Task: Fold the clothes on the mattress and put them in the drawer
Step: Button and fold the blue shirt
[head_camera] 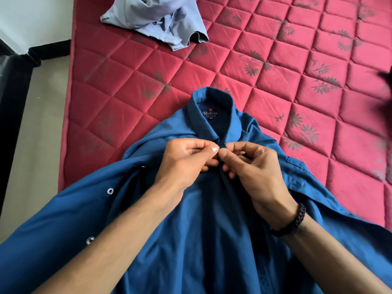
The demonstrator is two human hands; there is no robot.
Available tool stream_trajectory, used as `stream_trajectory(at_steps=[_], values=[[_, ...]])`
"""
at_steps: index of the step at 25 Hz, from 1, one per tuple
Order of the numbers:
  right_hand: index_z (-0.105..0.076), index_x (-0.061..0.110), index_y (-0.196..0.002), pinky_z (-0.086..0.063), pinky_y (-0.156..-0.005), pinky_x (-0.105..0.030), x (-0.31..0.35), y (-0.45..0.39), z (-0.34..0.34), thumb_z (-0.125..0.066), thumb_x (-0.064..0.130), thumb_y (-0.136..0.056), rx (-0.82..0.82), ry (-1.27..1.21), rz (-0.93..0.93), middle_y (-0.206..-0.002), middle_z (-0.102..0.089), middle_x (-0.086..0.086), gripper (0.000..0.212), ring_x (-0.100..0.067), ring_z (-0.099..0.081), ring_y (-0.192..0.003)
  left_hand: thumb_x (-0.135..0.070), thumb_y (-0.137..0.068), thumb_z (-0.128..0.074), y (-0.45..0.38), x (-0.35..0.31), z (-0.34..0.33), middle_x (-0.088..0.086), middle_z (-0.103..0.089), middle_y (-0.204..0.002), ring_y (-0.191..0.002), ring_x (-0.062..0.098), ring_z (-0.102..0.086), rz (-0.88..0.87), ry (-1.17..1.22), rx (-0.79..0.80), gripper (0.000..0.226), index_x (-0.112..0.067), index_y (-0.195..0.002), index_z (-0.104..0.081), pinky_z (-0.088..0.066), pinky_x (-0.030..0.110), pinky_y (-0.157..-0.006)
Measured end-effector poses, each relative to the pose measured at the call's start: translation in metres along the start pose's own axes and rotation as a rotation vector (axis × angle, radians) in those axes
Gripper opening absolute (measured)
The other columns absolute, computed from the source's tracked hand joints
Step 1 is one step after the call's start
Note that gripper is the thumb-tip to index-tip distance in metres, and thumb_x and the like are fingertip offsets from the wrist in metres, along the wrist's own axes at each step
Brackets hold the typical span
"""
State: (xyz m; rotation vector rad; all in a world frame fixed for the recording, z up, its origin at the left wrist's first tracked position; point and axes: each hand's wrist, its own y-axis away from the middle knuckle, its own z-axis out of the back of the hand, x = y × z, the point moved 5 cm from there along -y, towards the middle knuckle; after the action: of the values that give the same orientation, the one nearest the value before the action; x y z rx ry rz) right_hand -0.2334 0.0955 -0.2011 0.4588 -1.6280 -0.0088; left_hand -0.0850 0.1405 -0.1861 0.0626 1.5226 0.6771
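Both my hands, left (186,158) and right (252,166), pinch the top button area of the blue shirt (191,230) mid-frame on the red mattress (275,81); a crumpled light-blue shirt (152,18) sits at the upper left.

— Both at the collar? 
— Yes; left hand (186,158) and right hand (254,168) pinch the blue shirt (191,230) at its top button; it lies front-up on the red mattress (275,71); a pale blue garment (152,15) sits crumpled well apart.
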Motion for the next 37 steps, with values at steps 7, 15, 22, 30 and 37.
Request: stream_trajectory(at_steps=[7, 15, 22, 30, 37], values=[[-0.076, 0.007, -0.090, -0.047, -0.057, -0.019, 0.001, -0.001, 0.002, -0.073, 0.012, -0.093, 0.018, -0.018, -0.021, -0.066, -0.068, -0.004, 0.007, -0.011, -0.055, -0.058, -0.018, -0.095, -0.073, -0.001, 0.000, 0.000, 0.002, -0.078, -0.079, -0.071, 0.012, -0.076, -0.019, -0.010, -0.035, 0.006, -0.018, -0.090, -0.076, -0.059, 0.022, -0.068], [-0.073, 0.003, -0.089, -0.048, -0.057, -0.019, -0.001, -0.003, 0.001, -0.073, 0.007, -0.093, 0.050, 0.009, -0.010, -0.069, -0.067, -0.006, 0.005, -0.011, -0.058, -0.060, -0.016, -0.096, -0.070, 0.002, -0.004, 0.000, 0.004, -0.079, -0.081, -0.073, 0.012, -0.077, -0.067, -0.119, -0.024, 0.009, -0.021, -0.090, -0.074, -0.060, 0.025, -0.069], [-0.068, -0.004, -0.091, -0.050, -0.055, -0.019, -0.004, -0.003, 0.003, -0.073, 0.005, -0.092, 0.018, 0.012, -0.008, -0.068, -0.071, -0.009, 0.010, -0.011, -0.063, -0.059, -0.042, -0.081, -0.084, 0.012, -0.014, -0.003, -0.011, -0.076, -0.073, -0.073, 0.007, -0.075, -0.177, -0.231, 0.010, 0.012, -0.037, -0.072, -0.078, -0.062, 0.032, -0.078], [-0.073, 0.000, -0.091, -0.051, -0.056, -0.021, 0.001, -0.003, 0.002, -0.082, 0.009, -0.085, 0.124, 0.070, 0.002, -0.076, -0.072, -0.014, 0.014, -0.015, -0.062, -0.062, -0.022, -0.090, -0.079, 0.005, -0.014, 0.006, -0.005, -0.076, -0.070, -0.065, 0.010, -0.074, -0.254, -0.276, -0.042, 0.010, -0.029, -0.083, -0.076, -0.064, 0.038, -0.072], [-0.071, -0.001, -0.091, -0.052, -0.057, -0.024, 0.006, 0.000, -0.003, -0.080, 0.011, -0.086, 0.073, 0.019, 0.000, -0.079, -0.071, -0.008, 0.016, -0.015, -0.063, -0.063, -0.019, -0.098, -0.068, 0.006, -0.016, 0.003, -0.003, -0.074, -0.072, -0.058, 0.005, -0.071, -0.400, -0.387, -0.068, 0.008, -0.023, -0.092, -0.071, -0.051, 0.019, -0.058]])
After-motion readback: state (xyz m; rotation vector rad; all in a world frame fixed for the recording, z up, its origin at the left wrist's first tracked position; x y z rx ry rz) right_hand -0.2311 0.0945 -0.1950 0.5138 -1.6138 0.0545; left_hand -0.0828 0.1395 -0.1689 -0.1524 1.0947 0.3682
